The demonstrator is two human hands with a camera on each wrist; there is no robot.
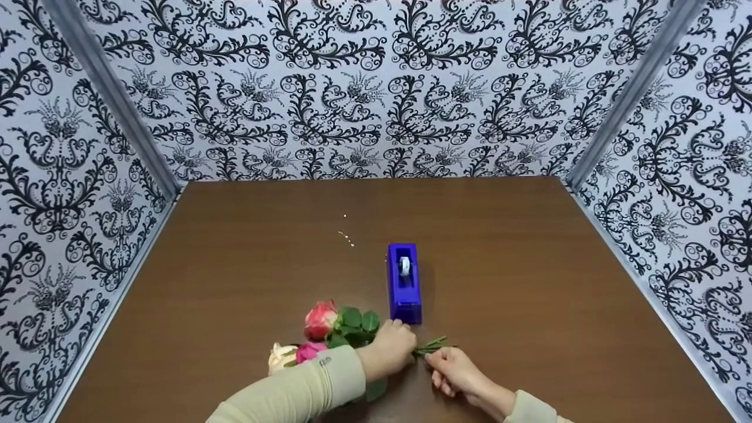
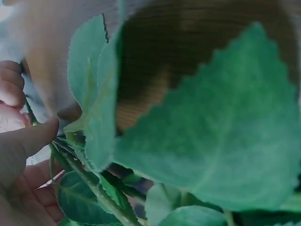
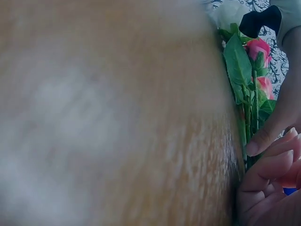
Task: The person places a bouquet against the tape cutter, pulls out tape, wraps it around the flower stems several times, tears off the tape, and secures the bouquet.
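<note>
A bunch of roses lies low on the table in the head view: a red-and-white rose (image 1: 321, 320), a pink rose (image 1: 309, 351) and a cream rose (image 1: 282, 356), with green leaves (image 2: 221, 127) along the stems. My left hand (image 1: 389, 351) grips the stems (image 2: 94, 188) below the blooms, thumb across them. At the stem ends (image 1: 433, 345), my right hand (image 1: 461, 373) pinches with thumb and curled fingers; whether tape is also between them cannot be seen. A blue tape dispenser (image 1: 404, 296) with a small white roll stands just beyond the left hand.
The brown wooden table (image 1: 499, 252) carries a few small bright specks (image 1: 346, 237) left of the dispenser. Walls with a black-and-white scroll pattern (image 1: 376, 88) enclose its back and both sides.
</note>
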